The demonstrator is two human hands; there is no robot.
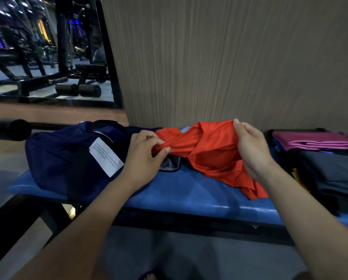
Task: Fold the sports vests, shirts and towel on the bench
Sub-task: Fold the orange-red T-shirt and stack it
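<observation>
Hands: two; left hand point(147, 152) and right hand point(249, 146) each pinch the one crumpled orange synthetic garment point(211, 152), held over the blue padded bench point(179, 190).
Navy fabric bag point(72, 156): one, on bench left.
Folded stack point(322, 158): right, cropped; count unclear.

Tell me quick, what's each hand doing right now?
Left hand: closed, pinching the orange garment.
Right hand: closed, gripping the same orange garment's other end.
</observation>
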